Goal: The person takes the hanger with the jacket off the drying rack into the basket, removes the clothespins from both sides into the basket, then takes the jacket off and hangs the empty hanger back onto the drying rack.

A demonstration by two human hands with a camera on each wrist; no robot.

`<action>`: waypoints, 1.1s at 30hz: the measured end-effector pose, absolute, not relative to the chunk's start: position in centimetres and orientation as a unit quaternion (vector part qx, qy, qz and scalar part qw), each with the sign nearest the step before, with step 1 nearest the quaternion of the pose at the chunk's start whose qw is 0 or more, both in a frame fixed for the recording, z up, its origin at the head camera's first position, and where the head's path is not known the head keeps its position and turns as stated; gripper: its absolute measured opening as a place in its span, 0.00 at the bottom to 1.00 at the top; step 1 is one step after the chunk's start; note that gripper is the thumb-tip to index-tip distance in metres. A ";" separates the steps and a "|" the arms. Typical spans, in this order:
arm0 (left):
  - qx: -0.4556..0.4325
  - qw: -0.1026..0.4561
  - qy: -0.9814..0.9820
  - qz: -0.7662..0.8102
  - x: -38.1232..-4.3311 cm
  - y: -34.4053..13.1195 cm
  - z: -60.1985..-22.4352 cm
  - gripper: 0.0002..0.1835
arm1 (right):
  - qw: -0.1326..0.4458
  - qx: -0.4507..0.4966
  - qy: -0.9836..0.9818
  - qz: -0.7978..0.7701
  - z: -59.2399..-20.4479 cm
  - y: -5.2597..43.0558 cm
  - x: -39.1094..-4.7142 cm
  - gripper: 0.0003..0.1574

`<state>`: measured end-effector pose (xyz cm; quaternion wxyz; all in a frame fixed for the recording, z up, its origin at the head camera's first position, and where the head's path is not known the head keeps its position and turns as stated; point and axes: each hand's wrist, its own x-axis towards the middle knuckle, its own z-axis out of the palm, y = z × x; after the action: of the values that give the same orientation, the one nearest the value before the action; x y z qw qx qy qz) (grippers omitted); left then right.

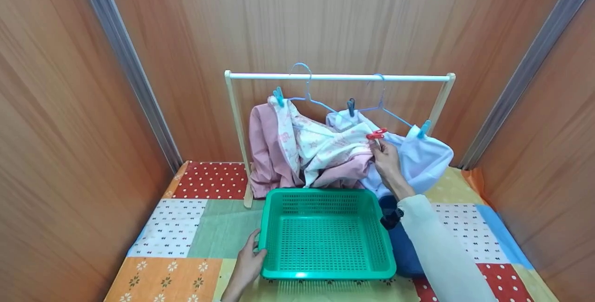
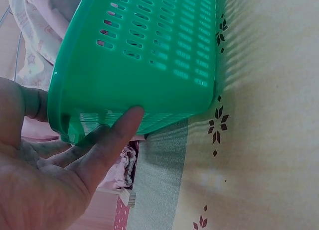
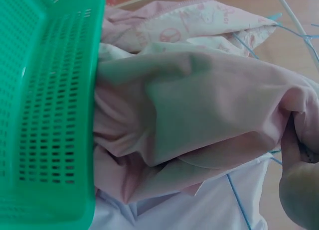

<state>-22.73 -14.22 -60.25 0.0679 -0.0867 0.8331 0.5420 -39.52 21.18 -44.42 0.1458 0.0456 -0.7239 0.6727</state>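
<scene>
My left hand (image 1: 247, 265) grips the left rim of a green plastic basket (image 1: 327, 275), thumb on one side of the rim and fingers on its outer wall in the left wrist view. The basket holds nothing. My right hand (image 1: 389, 166) pinches the shoulder of a pink jacket (image 1: 266, 148) with a printed white lining, just below a red clothespin (image 1: 377, 134). A blue clothespin (image 1: 278, 95) clips the jacket's other shoulder to a blue hanger (image 1: 320, 103). In the right wrist view the jacket's cloth (image 3: 204, 105) stretches toward my fingers, which are partly hidden.
A small rack with a white rail (image 1: 260, 76) stands behind the basket. A white garment (image 1: 430, 155) hangs at right on another hanger (image 1: 395, 115), with a dark clothespin (image 1: 351, 107) and a blue clothespin (image 1: 424, 128). Dark blue cloth (image 1: 406, 251) lies beside the basket. Wooden panels enclose the space.
</scene>
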 end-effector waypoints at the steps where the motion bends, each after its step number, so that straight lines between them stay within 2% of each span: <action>1: -0.087 0.067 0.834 0.541 -22.7 -14.2 -60.3 0.34 | 0.141 0.045 -0.720 0.678 -44.5 21.4 -39.5 0.24; 10: -0.090 0.062 0.832 0.544 -22.7 -14.2 -60.5 0.34 | 0.100 0.066 -0.712 0.692 -45.5 24.1 -38.8 0.30; 25: -0.080 0.044 0.834 0.544 -22.6 -14.1 -60.9 0.34 | 0.094 0.079 -0.711 0.692 -47.6 27.6 -37.3 0.29; 33: -0.083 0.045 0.834 0.543 -22.7 -14.1 -61.2 0.34 | 0.083 0.083 -0.732 0.671 -48.6 28.7 -36.4 0.25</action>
<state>-22.68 -14.12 -61.23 0.0451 -0.0834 0.8343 0.5431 -36.38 28.71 -48.55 0.0832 0.0827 -0.7324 0.6707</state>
